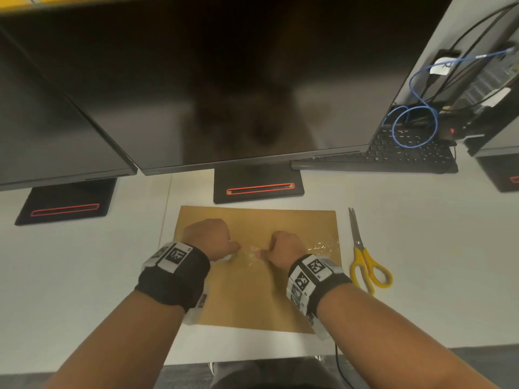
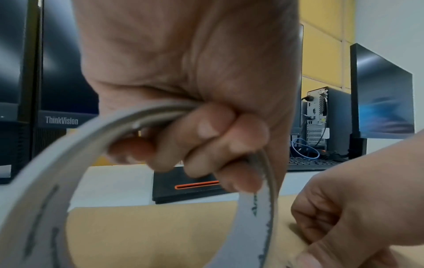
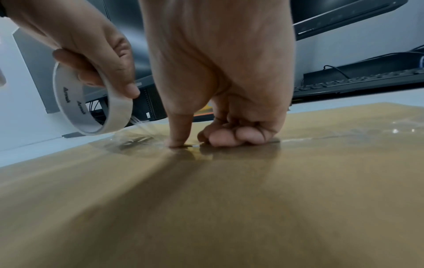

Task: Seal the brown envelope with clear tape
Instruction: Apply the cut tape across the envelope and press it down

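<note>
Centrally, brown envelope on table: left hand grips tape roll, fingers curled through its core; right hand, fingers folded, thumb pressing clear tape, whose long axis runs leftward from that thumb to the roll.

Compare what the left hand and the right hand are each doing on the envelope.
The left hand grips the tape roll clear of the paper; the right hand holds nothing.
The left hand's fingers curl round the roll; the right hand's thumb presses the clear tape onto the brown envelope.
Both hover over the flap seam, wearing black wristbands.
</note>
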Motion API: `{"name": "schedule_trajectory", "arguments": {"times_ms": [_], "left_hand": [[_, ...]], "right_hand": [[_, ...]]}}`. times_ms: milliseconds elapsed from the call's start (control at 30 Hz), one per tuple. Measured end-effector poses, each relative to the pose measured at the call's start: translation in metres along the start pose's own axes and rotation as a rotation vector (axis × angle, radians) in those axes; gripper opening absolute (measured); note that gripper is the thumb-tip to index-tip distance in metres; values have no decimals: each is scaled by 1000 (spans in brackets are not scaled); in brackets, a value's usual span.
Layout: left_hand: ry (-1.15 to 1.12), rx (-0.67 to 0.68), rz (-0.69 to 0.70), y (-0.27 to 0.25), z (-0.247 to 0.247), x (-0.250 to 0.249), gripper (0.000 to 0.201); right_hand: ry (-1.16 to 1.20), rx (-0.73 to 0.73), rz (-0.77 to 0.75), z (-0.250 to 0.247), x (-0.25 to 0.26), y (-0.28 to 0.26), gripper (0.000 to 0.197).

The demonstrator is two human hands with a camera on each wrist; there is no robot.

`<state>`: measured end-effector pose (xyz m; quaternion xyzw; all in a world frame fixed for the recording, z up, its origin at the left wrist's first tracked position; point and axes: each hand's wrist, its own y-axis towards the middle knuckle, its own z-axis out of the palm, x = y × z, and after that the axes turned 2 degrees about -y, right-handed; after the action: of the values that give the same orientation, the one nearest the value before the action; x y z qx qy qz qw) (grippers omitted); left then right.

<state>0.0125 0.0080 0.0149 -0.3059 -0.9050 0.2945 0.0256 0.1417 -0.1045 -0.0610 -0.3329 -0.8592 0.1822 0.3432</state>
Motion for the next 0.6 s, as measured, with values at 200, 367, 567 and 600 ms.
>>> {"name": "schedule_trajectory", "arguments": {"times_ms": [200,367,567,600], "left_hand": [[272,3,-61,-1,7,-14,19],[329,-19,-30,1,11,-15,19],[446,-139,117,-8,16,-12,28],[474,-153,148,-10,18,-10,28]], "right_hand": [[-53,-59,-21,5,1,-4,48],[-101,-104,-61,11,-1,-6,51],[-175,-143,-46,16,2,-5,61],[-196,-151,-42,17,3,-5,61]]}}
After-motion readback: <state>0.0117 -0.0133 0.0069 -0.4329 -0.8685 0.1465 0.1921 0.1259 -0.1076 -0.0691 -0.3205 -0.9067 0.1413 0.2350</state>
